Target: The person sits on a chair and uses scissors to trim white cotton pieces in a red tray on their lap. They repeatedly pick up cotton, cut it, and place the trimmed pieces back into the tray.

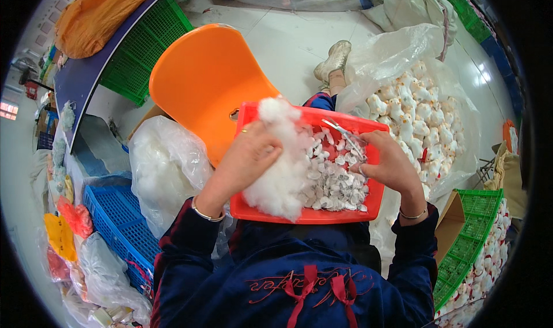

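A shallow red plastic tray (305, 215) rests on my lap. Fluffy white stuffing (282, 175) fills its left side, and many small white fabric pieces (337, 184) lie loose in the right side. My left hand (250, 158) is over the stuffing at the tray's left edge, its fingers curled; what they hold, if anything, is hidden. At the right rim, my right hand (389, 161) is closed on slim metal forceps (345, 135), whose length slants up and left above the pieces.
An orange chair (207, 86) stands ahead to the left. A clear bag of small white plush toys (415, 115) lies at the right. Another bag of stuffing (167, 166) and a blue crate (124, 218) are on the left; a green crate (469, 253) is at lower right.
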